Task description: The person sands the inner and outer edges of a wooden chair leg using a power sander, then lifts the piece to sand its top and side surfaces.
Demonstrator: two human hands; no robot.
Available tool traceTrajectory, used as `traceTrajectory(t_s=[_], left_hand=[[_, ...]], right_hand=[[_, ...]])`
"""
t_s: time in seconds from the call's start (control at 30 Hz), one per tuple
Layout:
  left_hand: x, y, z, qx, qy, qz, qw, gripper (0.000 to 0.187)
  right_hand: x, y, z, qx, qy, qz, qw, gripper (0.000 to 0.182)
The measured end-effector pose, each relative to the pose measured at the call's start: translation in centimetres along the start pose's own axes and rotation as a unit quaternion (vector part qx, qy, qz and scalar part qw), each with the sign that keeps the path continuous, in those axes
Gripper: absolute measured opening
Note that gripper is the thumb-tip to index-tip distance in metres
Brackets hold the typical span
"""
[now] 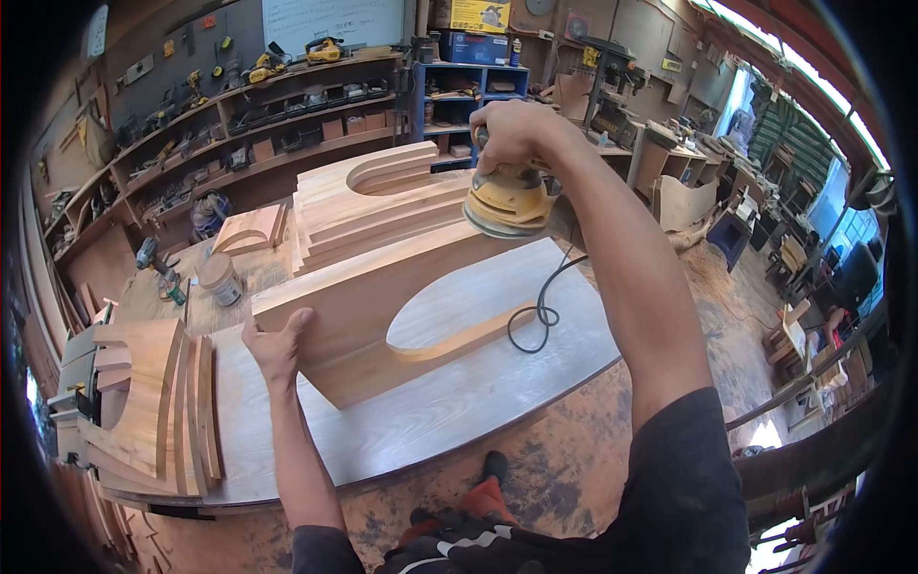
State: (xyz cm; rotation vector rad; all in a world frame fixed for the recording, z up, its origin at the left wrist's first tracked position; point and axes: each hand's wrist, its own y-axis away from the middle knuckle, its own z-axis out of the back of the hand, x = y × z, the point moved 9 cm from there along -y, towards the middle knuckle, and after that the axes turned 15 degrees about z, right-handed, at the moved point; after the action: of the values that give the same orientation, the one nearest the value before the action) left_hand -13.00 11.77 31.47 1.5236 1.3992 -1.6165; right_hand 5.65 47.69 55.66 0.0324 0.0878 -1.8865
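A thick wooden board [349,335] with a U-shaped cutout stands tilted on the pale tabletop [449,411]. My left hand [277,346] grips its left end, thumb on the near face and fingers hidden behind the edge. In my right hand [521,134] is a yellow random orbital sander [512,199], its pad right at the board's upper long edge toward the far end. The sander's black cord [547,314] loops down over the tabletop near the cutout.
Stacked cutout boards [373,206] lie behind the board, and more boards [143,402] stand at the left. A tub [220,279] and a cordless drill [158,268] sit at the back left. Tool shelves [316,105] line the wall. Sawdust [708,273] covers the floor at right.
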Motion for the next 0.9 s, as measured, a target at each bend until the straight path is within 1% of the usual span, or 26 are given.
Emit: traceTrajectory(t_s=[0.07,0.1,0.17,0.27,0.37,0.4,0.47,0.5,0.53,0.57,0.6,0.67,0.77,0.83,0.9], left_hand=[[-0.7,0.2,-0.6,0.006,0.007,0.001,1.000,0.058],[-0.8,0.4,-0.6,0.004,0.006,0.000,1.000,0.058],[-1.0,0.5,-0.7,0.002,0.019,-0.006,1.000,0.057],[-0.7,0.4,-0.7,0.010,0.018,0.003,1.000,0.058],[-1.2,0.6,-0.7,-0.002,0.018,-0.003,1.000,0.059],[-1.2,0.6,-0.8,0.008,0.020,-0.005,1.000,0.059],[-0.6,0.4,-0.5,-0.002,0.008,-0.013,1.000,0.058],[-0.4,0.3,-0.8,0.015,0.013,-0.015,1.000,0.058],[-0.4,0.3,-0.5,0.012,0.012,-0.021,1.000,0.057],[-0.3,0.1,-0.3,0.006,0.011,-0.027,1.000,0.056],[0.2,-0.2,-0.2,0.016,0.013,-0.028,0.999,0.056],[1.0,-0.4,0.5,0.000,-0.001,-0.038,0.999,0.055],[1.2,-0.5,0.7,-0.006,-0.012,-0.031,0.999,0.058],[1.0,-0.4,0.7,-0.006,-0.015,-0.034,0.999,0.060],[0.8,-0.1,0.6,-0.012,-0.010,-0.013,1.000,0.061]], right_hand=[[2.1,-0.6,0.4,-0.039,0.003,0.040,0.998,0.063],[3.1,-0.6,0.6,-0.040,0.002,0.043,0.998,0.063],[6.1,-0.7,0.7,-0.013,-0.013,0.066,0.998,0.062],[9.8,-1.4,0.8,0.000,-0.011,0.090,0.996,0.063],[14.5,-2.1,1.2,-0.011,-0.001,0.137,0.990,0.064],[15.9,-2.5,1.2,-0.010,-0.002,0.145,0.989,0.065],[19.0,-3.2,1.2,0.001,0.020,0.166,0.986,0.061],[20.6,-2.6,1.9,-0.021,0.013,0.183,0.983,0.051],[21.9,-3.3,1.8,-0.034,-0.002,0.190,0.981,0.044],[23.3,-3.8,1.8,-0.051,-0.018,0.207,0.977,0.044],[24.6,-3.9,1.9,-0.048,-0.020,0.218,0.975,0.046],[26.5,-3.5,2.1,-0.036,-0.013,0.235,0.971,0.048],[27.3,-3.2,2.3,-0.037,-0.016,0.233,0.972,0.050],[26.5,-3.2,2.3,-0.035,-0.017,0.215,0.976,0.052],[25.2,-3.4,2.2,-0.037,-0.014,0.207,0.978,0.051]])
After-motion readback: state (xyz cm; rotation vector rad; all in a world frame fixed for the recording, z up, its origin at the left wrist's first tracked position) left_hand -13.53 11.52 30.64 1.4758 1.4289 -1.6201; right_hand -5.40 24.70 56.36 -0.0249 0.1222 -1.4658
